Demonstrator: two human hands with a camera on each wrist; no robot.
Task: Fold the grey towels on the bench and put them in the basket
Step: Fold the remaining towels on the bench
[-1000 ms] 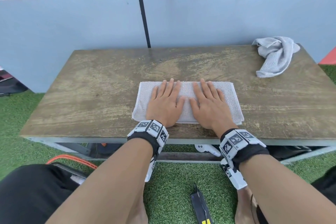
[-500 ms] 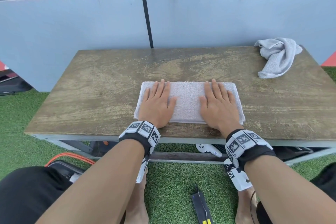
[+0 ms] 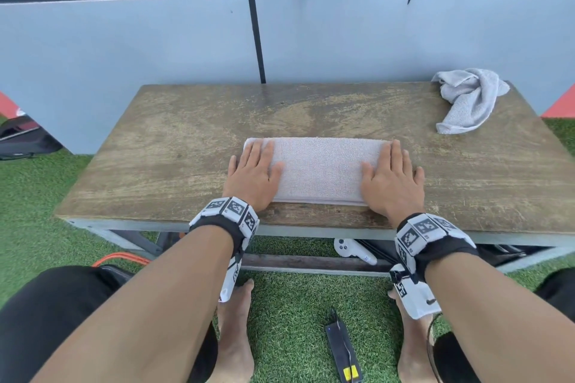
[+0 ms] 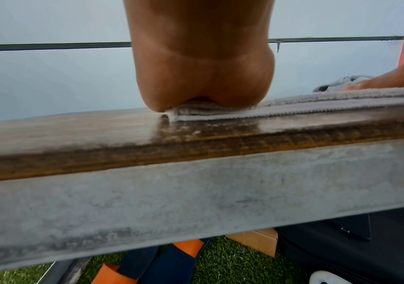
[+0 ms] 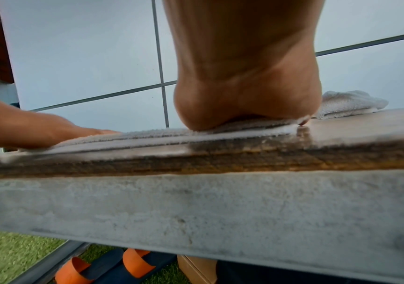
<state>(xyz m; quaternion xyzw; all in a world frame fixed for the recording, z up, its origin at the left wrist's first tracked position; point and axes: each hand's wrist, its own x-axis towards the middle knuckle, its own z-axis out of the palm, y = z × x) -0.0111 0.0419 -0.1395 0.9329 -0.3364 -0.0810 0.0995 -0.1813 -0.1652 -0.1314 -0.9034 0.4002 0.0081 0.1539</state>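
Nearest the camera, on the green artificial grass [image 3: 289, 314], lie the person's two bare feet and a flat black device with a yellow label [image 3: 343, 351]. Under the desk sit a white handheld controller [image 3: 354, 251], a curl of orange cable [image 3: 121, 257] and, in the wrist views, a pair of navy and orange sandals [image 4: 157, 263] beside a brown cardboard box [image 4: 257, 243].

Both forearms, each wearing a black wrist strap with white coded marker blocks, reach forward to the worn brown wooden desk on a grey metal frame [image 3: 161, 165]. Close to its near edge lies the folded grey terry towel, a long flat rectangle [image 3: 320, 169] with its layered edge facing the person. The left hand [image 3: 253, 176] lies palm down on the towel's left end, its fingers straight and flat, gripping nothing; the outer side of the hand overlaps onto the wood. The right hand [image 3: 390, 179] presses the right end in the same way, fingers extended and flat, little finger at the towel's edge. The middle of the towel shows bare between the two hands.

Farther back, at the desk's far right corner, well apart from the hands, rests a crumpled grey towel in a loose heap [image 3: 469, 99]. Behind the desk stands a pale blue panelled wall with dark seams [image 3: 155, 47].
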